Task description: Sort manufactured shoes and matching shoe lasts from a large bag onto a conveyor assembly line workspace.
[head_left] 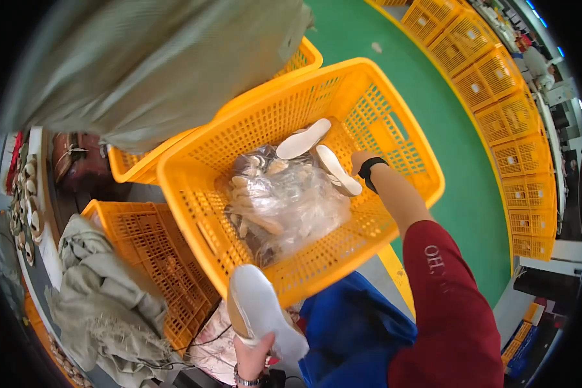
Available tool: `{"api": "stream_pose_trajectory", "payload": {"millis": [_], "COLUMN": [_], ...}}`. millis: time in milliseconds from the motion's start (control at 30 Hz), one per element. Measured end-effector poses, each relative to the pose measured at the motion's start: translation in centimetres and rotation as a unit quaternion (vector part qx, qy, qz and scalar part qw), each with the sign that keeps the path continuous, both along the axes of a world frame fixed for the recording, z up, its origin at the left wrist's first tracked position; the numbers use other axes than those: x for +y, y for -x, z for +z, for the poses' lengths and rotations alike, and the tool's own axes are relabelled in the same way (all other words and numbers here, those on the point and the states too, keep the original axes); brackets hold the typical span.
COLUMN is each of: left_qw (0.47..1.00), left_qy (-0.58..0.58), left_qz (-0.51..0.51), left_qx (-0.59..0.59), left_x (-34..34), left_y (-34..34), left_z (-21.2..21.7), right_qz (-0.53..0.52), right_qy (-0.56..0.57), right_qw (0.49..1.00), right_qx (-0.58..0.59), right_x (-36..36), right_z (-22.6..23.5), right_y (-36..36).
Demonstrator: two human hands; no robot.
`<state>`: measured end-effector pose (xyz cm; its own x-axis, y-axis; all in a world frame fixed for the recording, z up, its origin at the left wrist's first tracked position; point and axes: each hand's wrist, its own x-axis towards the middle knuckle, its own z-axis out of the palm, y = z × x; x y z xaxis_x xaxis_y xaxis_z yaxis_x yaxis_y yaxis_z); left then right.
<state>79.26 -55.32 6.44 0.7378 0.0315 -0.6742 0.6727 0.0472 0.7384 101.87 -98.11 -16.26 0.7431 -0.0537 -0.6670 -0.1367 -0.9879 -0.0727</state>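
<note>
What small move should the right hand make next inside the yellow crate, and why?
Probably lift the right hand up out of the yellow crate with the white insole it is touching. The hand is already deep inside, at that insole, which lies loose beside the clear bag of insoles, while the left hand holds a white insole piece outside the crate.

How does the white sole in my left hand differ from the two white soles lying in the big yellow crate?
The sole in the left hand is held outside the yellow crate, below its near wall; the two soles in the crate lie on a clear plastic bag. The held one looks larger, being nearer the camera. The right hand reaches toward the crate pair, though its fingers are hidden. All three are white and elongated.
</note>
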Motion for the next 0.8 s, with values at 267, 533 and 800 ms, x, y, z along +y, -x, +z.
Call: {"api": "stream_pose_trajectory", "payload": {"millis": [267,533,800], "left_qw": [0.976,0.970,0.967], "left_qy": [-0.058,-0.065,-0.034], "left_qz": [0.042,0.179,0.244], "left_qx": [0.207,0.151,0.062], "left_x": [-4.1,-8.3,-9.2], "left_y": [-1.8,-1.1,-0.1], "left_z": [-7.2,-4.7,-2.4], "right_qz": [-0.152,0.216,0.269], "right_qy": [0.062,-0.180,0.021], "right_qw": [0.973,0.956,0.963], "right_qx": [-0.164,-0.088,-0.012], "right_x": [0.5,0.3,9.9], "right_z": [-16.9,-5.9,-8.5], "right_y": [1.6,-7.8,-14.8]}}
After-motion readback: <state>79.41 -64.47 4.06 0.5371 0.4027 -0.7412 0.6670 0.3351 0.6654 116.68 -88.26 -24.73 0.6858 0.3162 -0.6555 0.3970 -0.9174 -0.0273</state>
